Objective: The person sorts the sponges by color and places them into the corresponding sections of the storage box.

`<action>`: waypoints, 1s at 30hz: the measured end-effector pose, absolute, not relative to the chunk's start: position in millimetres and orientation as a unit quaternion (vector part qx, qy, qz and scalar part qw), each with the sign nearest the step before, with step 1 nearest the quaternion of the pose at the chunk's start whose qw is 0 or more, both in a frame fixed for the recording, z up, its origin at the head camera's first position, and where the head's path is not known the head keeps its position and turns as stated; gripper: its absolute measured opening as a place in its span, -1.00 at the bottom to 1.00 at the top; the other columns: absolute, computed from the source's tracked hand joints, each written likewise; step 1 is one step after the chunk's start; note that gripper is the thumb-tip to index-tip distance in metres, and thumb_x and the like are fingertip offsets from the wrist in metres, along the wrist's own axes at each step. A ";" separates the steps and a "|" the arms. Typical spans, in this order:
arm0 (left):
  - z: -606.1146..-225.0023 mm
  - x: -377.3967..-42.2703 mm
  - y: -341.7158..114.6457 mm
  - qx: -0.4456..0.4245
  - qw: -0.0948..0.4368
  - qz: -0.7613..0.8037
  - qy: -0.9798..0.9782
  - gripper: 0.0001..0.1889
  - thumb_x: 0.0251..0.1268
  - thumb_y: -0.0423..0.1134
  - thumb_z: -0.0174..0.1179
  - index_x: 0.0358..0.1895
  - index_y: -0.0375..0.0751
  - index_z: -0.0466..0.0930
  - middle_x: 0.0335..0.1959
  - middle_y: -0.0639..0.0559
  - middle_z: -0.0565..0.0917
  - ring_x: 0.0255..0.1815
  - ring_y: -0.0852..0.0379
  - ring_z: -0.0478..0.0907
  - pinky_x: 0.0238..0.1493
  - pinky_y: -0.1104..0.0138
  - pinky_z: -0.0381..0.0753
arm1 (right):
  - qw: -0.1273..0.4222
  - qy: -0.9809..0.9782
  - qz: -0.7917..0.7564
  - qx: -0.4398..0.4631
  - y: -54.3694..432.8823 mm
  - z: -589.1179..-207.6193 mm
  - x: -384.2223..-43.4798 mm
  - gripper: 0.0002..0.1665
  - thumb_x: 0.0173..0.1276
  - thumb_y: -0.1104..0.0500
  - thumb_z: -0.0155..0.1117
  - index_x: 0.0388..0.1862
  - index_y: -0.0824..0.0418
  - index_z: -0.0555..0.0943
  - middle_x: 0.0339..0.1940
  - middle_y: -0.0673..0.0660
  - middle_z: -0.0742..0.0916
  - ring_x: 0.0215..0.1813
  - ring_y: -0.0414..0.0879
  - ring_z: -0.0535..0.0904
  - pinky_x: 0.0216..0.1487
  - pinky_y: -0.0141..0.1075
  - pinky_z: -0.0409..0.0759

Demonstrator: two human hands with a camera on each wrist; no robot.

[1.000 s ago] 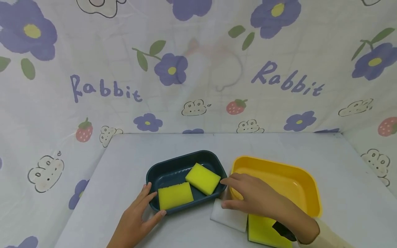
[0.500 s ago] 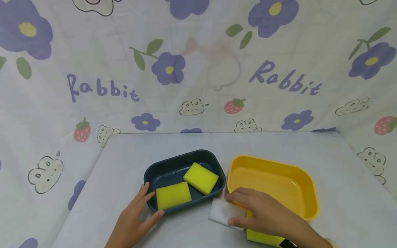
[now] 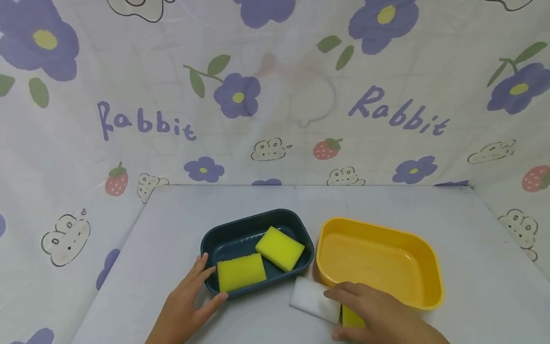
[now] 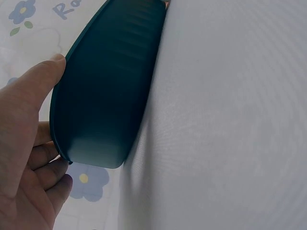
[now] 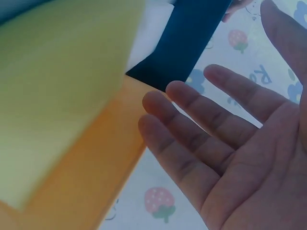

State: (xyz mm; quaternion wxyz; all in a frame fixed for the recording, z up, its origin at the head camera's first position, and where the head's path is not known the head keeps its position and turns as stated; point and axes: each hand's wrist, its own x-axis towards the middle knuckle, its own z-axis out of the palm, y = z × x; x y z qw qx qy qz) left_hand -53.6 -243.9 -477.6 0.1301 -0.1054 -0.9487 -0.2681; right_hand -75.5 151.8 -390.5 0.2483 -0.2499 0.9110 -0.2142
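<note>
- The partly covered yellow sponge [image 3: 350, 319] lies on the surface [image 3: 180, 229] beneath your right hand [image 3: 374, 308], right of the white pad [image 3: 307, 298] and in front of the yellow tray [image 3: 374, 263].
- Your right hand is spread and pinches nothing; you cannot tell from here whether it touches the sponge.
- For a clean pickup, you would likely do best to set thumb and fingers on opposite edges and squeeze lightly, since foam should give, and keep your index finger clear of the white pad.
- Your left hand [image 3: 185, 298] is spread around the near-left corner of the dark tray [image 3: 232, 246], touching its rim; light pressure should steady it.
- Inside that tray lie the front sponge [image 3: 241, 272] and the back sponge [image 3: 280, 248], which only the head view shows you.
- The left wrist view adds the tray's outer wall and your thumb at its rim.
- The right wrist view gives you the open palm, hidden from above, beside a blurred yellow shape, probably the covered sponge.
</note>
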 end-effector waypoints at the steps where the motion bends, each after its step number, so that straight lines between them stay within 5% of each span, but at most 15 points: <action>1: -477.4 -53.6 -244.0 -0.107 0.131 -0.268 -0.948 -0.25 0.21 0.22 0.37 0.30 -0.26 0.53 0.53 -0.07 0.28 0.53 -0.04 0.19 0.27 0.01 0.46 | 0.250 0.910 -0.213 -0.252 154.1 -392.3 -74.0 -0.16 0.15 -0.47 0.30 0.35 -0.14 0.54 0.25 -0.08 0.61 0.17 -0.06 0.55 0.16 0.06 0.59; 9: -476.9 -54.2 -243.8 -0.107 0.129 -0.266 -0.949 -0.24 0.21 0.24 0.36 0.30 -0.27 0.53 0.53 -0.08 0.27 0.53 -0.04 0.19 0.27 0.01 0.46 | 0.226 0.910 -0.195 -0.288 167.4 -409.6 -65.4 -0.22 0.21 -0.41 0.30 0.37 -0.18 0.51 0.28 -0.10 0.57 0.08 -0.15 0.54 0.14 -0.01 0.62; 16: -477.3 -54.3 -242.8 -0.102 0.125 -0.268 -0.950 -0.25 0.19 0.21 0.39 0.30 -0.27 0.53 0.53 -0.08 0.28 0.53 -0.04 0.18 0.27 -0.01 0.46 | 0.244 0.914 -0.174 -0.274 171.4 -424.3 -62.8 -0.08 0.08 -0.51 0.32 0.39 -0.17 0.50 0.33 0.04 0.54 0.12 -0.06 0.52 0.16 0.06 0.59; 25: -477.4 -54.6 -242.5 -0.091 0.112 -0.271 -0.952 -0.25 0.19 0.19 0.40 0.32 -0.25 0.52 0.54 -0.06 0.25 0.54 -0.04 0.16 0.29 -0.01 0.43 | 0.184 0.920 -0.136 -0.319 167.0 -435.4 -64.0 -0.33 0.26 -0.26 0.40 0.31 -0.09 0.58 0.29 0.06 0.57 0.05 -0.08 0.49 0.12 -0.03 0.62; 30: -475.1 -54.6 -241.5 -0.086 0.106 -0.272 -0.953 -0.25 0.17 0.15 0.43 0.32 -0.26 0.51 0.54 -0.06 0.25 0.53 -0.06 0.18 0.29 -0.03 0.43 | 0.191 0.920 -0.160 -0.301 166.6 -433.3 -62.4 -0.16 0.10 -0.46 0.37 0.30 -0.13 0.57 0.31 0.05 0.56 0.04 -0.08 0.50 0.12 0.01 0.62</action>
